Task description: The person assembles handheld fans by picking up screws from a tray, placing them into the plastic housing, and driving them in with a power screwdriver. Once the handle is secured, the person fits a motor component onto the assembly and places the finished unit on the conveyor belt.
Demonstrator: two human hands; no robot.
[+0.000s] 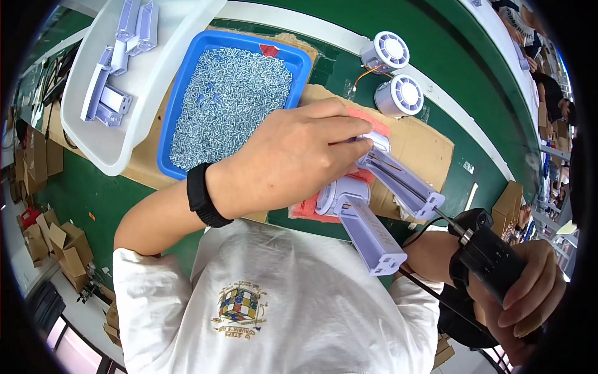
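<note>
My left hand (296, 149) is closed, fingertips pinching the round head of a lavender handheld-fan housing (405, 181) over a pink foam pad (305, 209). Dark and orange wires run inside its open trough-like handle. In my right hand (529, 293) is a black electric screwdriver (492, 262). Its bit points at the end of that handle; whether it touches a screw is too small to tell. Beside it a second lavender fan housing (370, 240) rests with its head on the pad and its handle toward me.
A blue tray (165, 143) full of small silver screws stands left of the pad. Beyond it a white bin (93, 146) holds several lavender handle parts. Two round fan heads (398, 95) with wires sit at the back right. Cardboard (423, 146) lies under the pad on the green table.
</note>
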